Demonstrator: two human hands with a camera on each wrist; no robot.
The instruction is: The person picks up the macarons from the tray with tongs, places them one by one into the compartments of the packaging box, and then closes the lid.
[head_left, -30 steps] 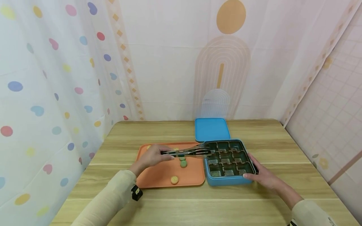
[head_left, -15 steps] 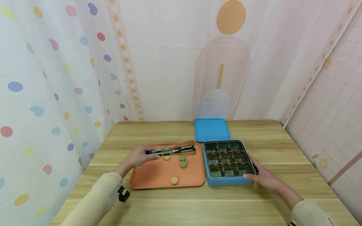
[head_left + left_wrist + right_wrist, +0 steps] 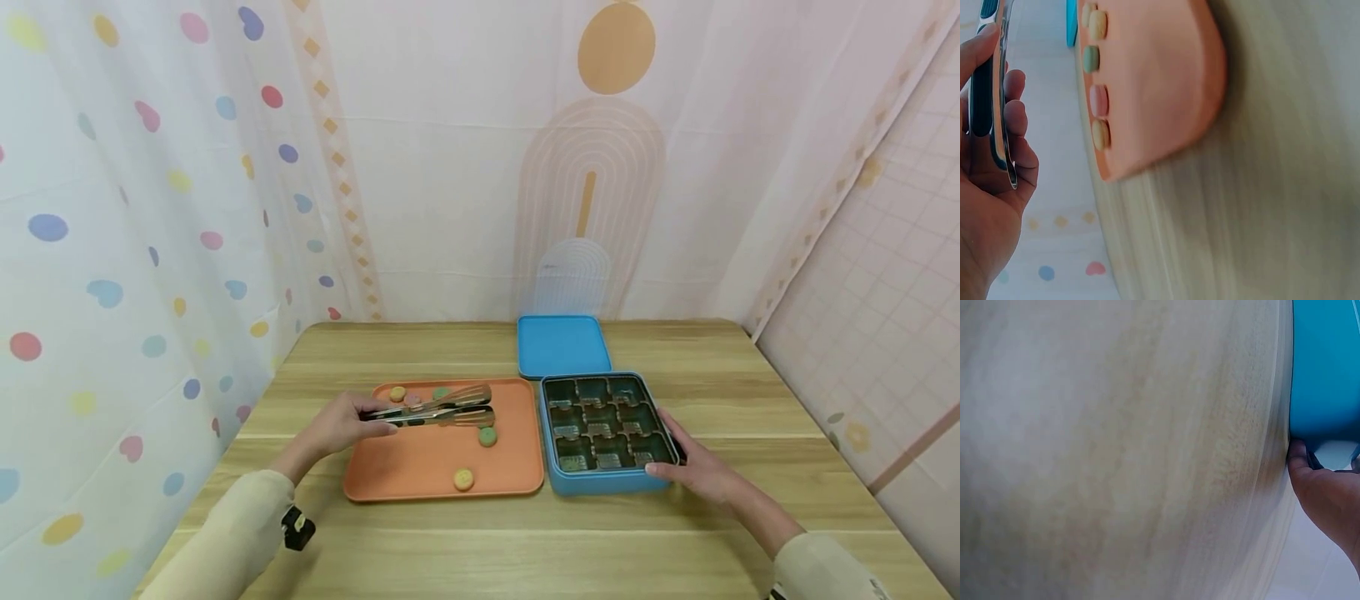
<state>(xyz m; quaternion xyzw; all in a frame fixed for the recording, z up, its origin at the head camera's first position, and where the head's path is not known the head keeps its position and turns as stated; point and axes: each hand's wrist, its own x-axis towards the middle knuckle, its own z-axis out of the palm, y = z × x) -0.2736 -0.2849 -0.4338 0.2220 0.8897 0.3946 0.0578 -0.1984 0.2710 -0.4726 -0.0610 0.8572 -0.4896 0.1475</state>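
Note:
My left hand (image 3: 339, 429) grips the handle end of metal tongs (image 3: 442, 414), held over the back part of an orange tray (image 3: 405, 471). Their slotted ends stand apart with nothing visible between them. Several macarons lie on the tray: a yellow macaron (image 3: 463, 479) near the front, a green macaron (image 3: 487, 437), and a back row with a pink macaron (image 3: 1099, 100); the tongs partly cover some. At the right, my right hand (image 3: 701, 467) holds the right side of a blue box (image 3: 600, 482), thumb at its front corner. A dark compartment insert (image 3: 600, 417) fills the box.
A flat blue lid (image 3: 564, 346) lies behind the box. Tray and box stand side by side with a narrow gap on the wooden table (image 3: 480, 554). Patterned curtains (image 3: 450, 167) hang along the table's back and sides.
My left hand has drawn the tongs leftward from the box's left edge to above the tray. The tray's left end and back macarons now show more. My right hand keeps its place.

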